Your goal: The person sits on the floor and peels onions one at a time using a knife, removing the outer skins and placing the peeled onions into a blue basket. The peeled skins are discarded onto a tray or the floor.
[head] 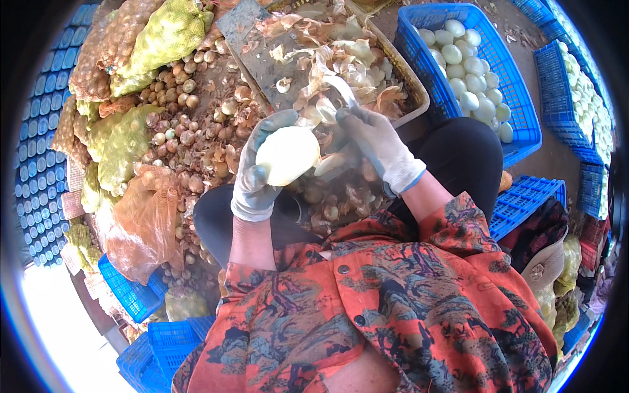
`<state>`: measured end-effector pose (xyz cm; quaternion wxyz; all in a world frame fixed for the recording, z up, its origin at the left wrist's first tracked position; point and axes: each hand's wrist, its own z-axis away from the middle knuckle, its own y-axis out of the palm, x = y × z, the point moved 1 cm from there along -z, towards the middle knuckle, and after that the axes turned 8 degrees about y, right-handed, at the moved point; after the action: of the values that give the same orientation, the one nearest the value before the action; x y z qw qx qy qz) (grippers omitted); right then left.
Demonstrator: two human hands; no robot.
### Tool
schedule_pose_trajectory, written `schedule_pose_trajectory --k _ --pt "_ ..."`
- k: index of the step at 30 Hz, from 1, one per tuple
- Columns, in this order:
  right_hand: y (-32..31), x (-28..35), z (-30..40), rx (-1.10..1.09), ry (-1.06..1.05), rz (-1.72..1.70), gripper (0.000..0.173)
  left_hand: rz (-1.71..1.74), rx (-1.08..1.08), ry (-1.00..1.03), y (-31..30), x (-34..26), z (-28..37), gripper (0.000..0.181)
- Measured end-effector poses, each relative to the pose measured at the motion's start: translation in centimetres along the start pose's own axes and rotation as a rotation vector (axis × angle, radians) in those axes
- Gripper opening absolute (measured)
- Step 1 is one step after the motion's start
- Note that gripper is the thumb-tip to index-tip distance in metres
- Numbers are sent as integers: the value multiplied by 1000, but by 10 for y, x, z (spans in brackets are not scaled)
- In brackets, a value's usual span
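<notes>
In my gloved left hand sits a large peeled onion, pale and smooth, with the fingers and thumb curled around its left side. My gloved right hand is just to the right of the onion and apart from it. Its fingers are closed on a pale curved strip that points up and left; whether it is onion peel or a tool, I cannot tell. Beyond both hands stands a shallow tray heaped with loose onion skins. A flat board lies across its left part, with a small onion nearby.
Unpeeled onions and skins cover the floor to the left, beside net sacks and an orange mesh bag. A blue crate of peeled onions stands at right, with more filled crates farther out. Blue crates sit lower left.
</notes>
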<state>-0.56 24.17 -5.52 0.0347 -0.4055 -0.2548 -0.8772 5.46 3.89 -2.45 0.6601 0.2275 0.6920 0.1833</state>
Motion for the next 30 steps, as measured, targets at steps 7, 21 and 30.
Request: schedule_pose_trajectory --k 7,21,30 --pt "17 21 21 24 -68 183 34 -258 -45 -27 -1 7 -5 84" --pt "20 -8 22 -182 -703 1120 10 141 -394 -102 -20 26 -2 51" --pt "24 -13 18 -308 -618 1267 22 56 -436 -28 -20 29 0 52"
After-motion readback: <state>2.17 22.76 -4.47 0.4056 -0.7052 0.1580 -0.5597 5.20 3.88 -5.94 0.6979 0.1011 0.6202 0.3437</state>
